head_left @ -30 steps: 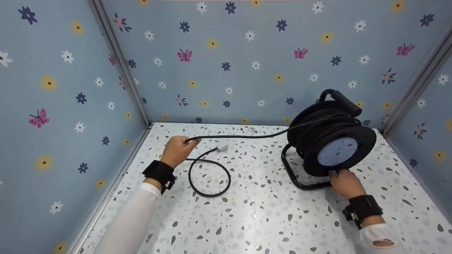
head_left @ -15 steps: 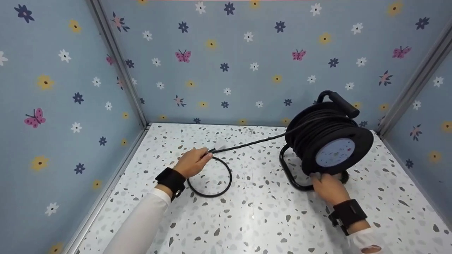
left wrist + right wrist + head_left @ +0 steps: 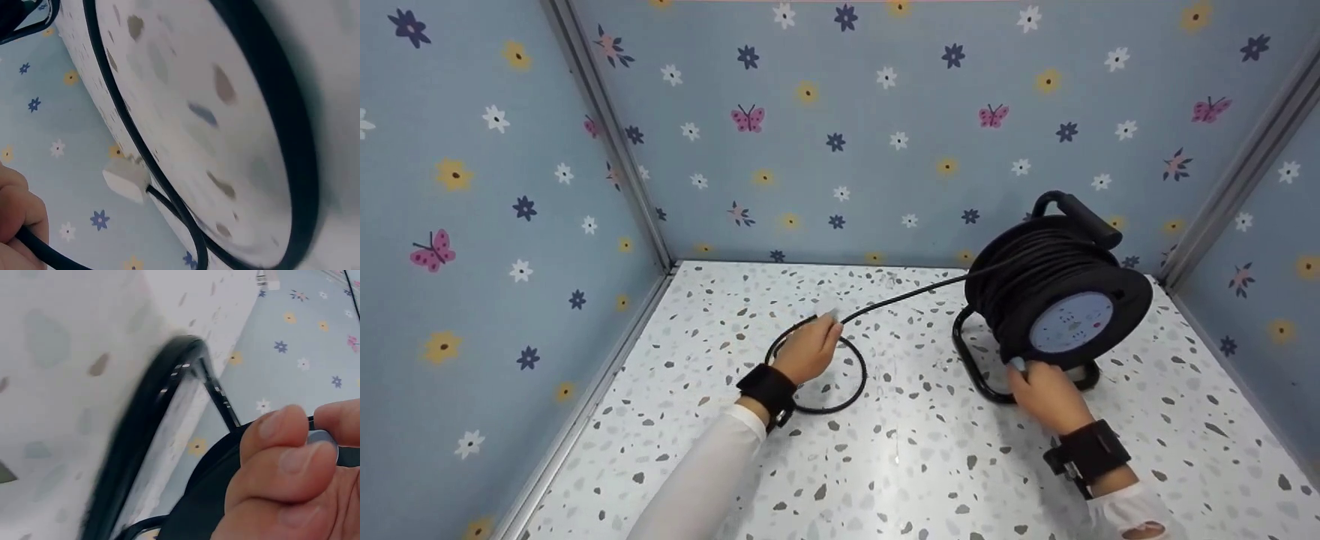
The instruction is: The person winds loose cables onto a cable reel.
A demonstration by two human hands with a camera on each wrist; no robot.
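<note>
A black cable reel (image 3: 1057,296) stands on its tube frame (image 3: 971,364) at the right of the speckled table (image 3: 900,457). My right hand (image 3: 1021,370) is at the drum's lower rim, and its thumb and fingers (image 3: 281,433) pinch a small grey knob (image 3: 324,439). A black cable (image 3: 904,298) runs from the drum leftward to my left hand (image 3: 826,335), which grips it. In the left wrist view the curled fingers (image 3: 19,211) hold the cable (image 3: 48,253). A loop of cable (image 3: 851,394) lies under that hand, ending in a white plug (image 3: 126,180).
Blue walls with flowers and butterflies close in the table on the left (image 3: 472,225), back (image 3: 847,150) and right (image 3: 1260,315). The reel's carry handle (image 3: 1084,214) sits close to the back right corner. Bare speckled table lies in front of both hands.
My left hand has slid right and nearer along the cable, shortening the span to the reel. My right hand has moved left along the drum's lower rim.
</note>
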